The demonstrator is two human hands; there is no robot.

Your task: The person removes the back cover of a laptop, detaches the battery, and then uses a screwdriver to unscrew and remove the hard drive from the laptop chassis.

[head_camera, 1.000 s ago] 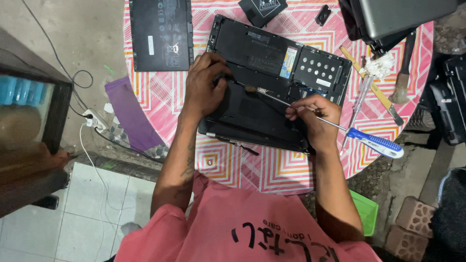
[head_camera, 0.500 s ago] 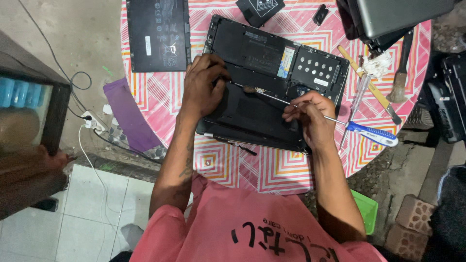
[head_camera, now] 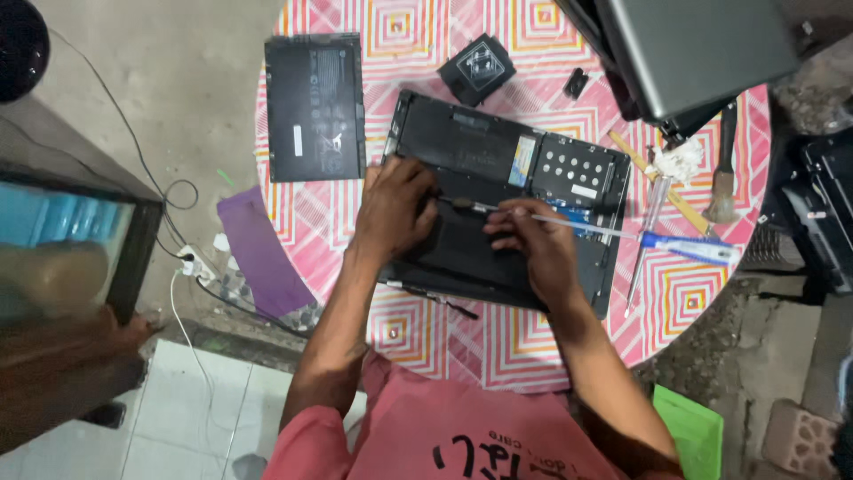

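Lying bottom-up on a round table (head_camera: 711,311) spread with a pink patterned cloth, an opened black laptop (head_camera: 569,178) is seen from the head camera, its long axis running left to right just ahead of both hands. The left hand (head_camera: 395,213) is pressed on the laptop's near-left area, fingers curled; nothing is seen gripped in it. The right hand (head_camera: 533,244) is closed around a long blue-handled screwdriver (head_camera: 613,233), whose tip is pointed left toward the left hand. A removed battery (head_camera: 315,107) is set well apart, far left
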